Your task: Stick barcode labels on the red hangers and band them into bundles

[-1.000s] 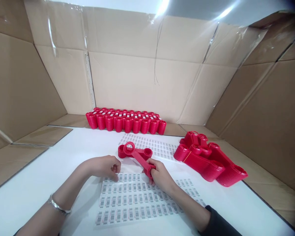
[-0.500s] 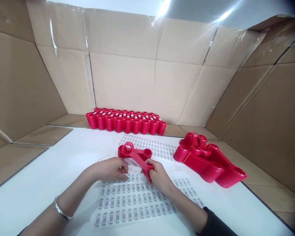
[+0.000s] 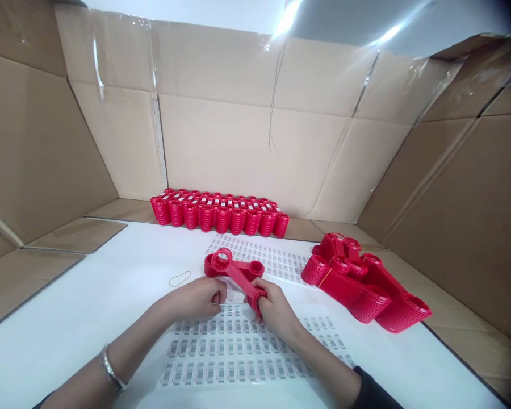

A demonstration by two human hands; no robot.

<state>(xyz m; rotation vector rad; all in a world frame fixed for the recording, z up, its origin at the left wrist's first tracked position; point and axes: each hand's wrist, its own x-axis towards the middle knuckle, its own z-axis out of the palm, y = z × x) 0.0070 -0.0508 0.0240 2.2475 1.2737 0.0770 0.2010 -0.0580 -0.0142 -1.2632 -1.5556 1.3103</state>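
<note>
My right hand (image 3: 276, 309) is closed round the near end of a red plastic bar-shaped piece (image 3: 239, 277) with a ring at each end. The bar slants up and left, and its far ring overlaps another red piece (image 3: 251, 268) lying behind it. At the upper edge of a sheet of barcode labels (image 3: 217, 372), my left hand (image 3: 202, 298) has its fingers curled and pinched together. What lies between those fingertips is hidden. My right forearm passes over part of the label sheet.
A second label sheet (image 3: 276, 260) lies farther back. Red stacks with white labels (image 3: 219, 215) line the back. More red stacks (image 3: 353, 289), one with a rubber band round it, stand at right. A loose rubber band (image 3: 179, 278) lies at left. Cardboard walls (image 3: 247, 147) enclose the table.
My left hand has moved slightly right, its fingers curling tighter at the sheet's upper edge. The loose rubber band shows more fully. My right hand keeps its hold on the red piece.
</note>
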